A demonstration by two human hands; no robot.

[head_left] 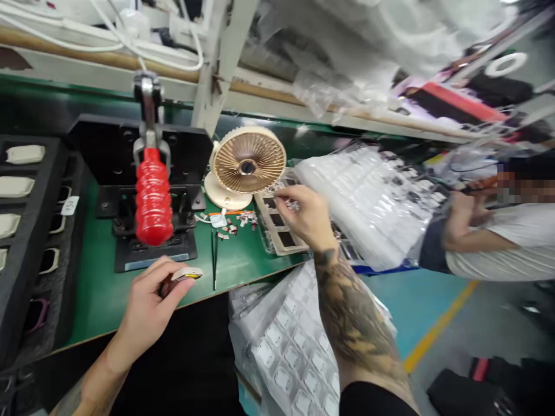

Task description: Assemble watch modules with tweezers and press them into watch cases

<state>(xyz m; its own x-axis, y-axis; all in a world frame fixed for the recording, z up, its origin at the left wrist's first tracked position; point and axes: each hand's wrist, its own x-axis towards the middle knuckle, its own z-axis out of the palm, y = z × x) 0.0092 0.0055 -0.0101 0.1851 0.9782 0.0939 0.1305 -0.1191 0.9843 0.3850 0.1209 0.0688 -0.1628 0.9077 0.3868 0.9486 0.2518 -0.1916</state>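
Note:
My left hand (145, 306) pinches a small cream watch-like casing (187, 273) between thumb and fingers, above the front of the green bench. A yellow strip shows along its edge. Over a pale compartment tray (286, 251) with dark square pieces, my right hand (310, 216) has its fingers curled together. What they hold, if anything, is too small to make out. Left of that tray lie several tiny white and reddish pieces (247, 219) and black tweezers (214, 260). The red-handled toggle press (154, 199) stands just beyond my left hand.
A cream desk fan (249, 162) stands behind the tray. Black foam trays (60, 289) with casings line the left side. Bubble-wrapped parts (364, 196) lie on the right, and a plastic sheet of pockets (295, 352) hangs at the bench edge. Another person (489, 237) sits at far right.

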